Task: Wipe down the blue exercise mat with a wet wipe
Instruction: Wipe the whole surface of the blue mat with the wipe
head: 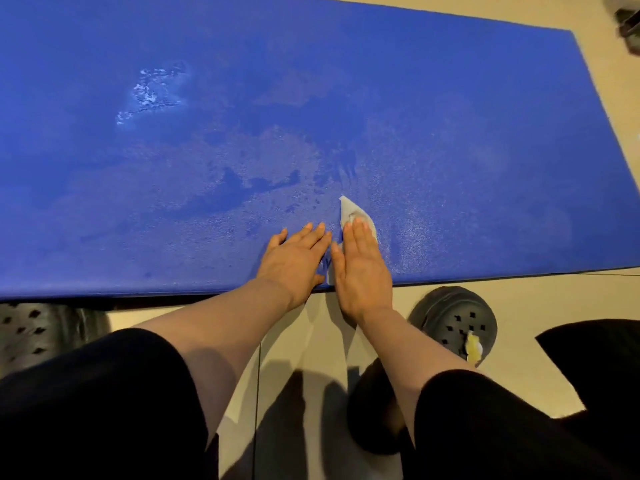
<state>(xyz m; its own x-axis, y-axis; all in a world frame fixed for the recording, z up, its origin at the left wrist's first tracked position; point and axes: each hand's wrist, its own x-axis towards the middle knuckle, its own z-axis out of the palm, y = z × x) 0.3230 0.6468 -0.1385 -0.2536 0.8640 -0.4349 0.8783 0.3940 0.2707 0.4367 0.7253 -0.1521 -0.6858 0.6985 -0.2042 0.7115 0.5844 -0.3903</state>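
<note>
The blue exercise mat (346, 109) fills the upper part of the head view, with darker damp streaks across its middle and a whitish smear at the upper left. My right hand (360, 268) lies flat near the mat's near edge, fingers straight, pressing a pale wet wipe (349, 211) whose tip sticks out beyond the fingertips. Just to its left, my left hand (294, 259) rests flat on the mat with fingers straight and holds nothing.
The mat lies on a beige floor (554, 299). A dark perforated clog (455, 320) with a yellow charm sits right of my right wrist, and another perforated clog (34, 330) shows at the left edge. Dark objects stand at the top right corner (628, 26).
</note>
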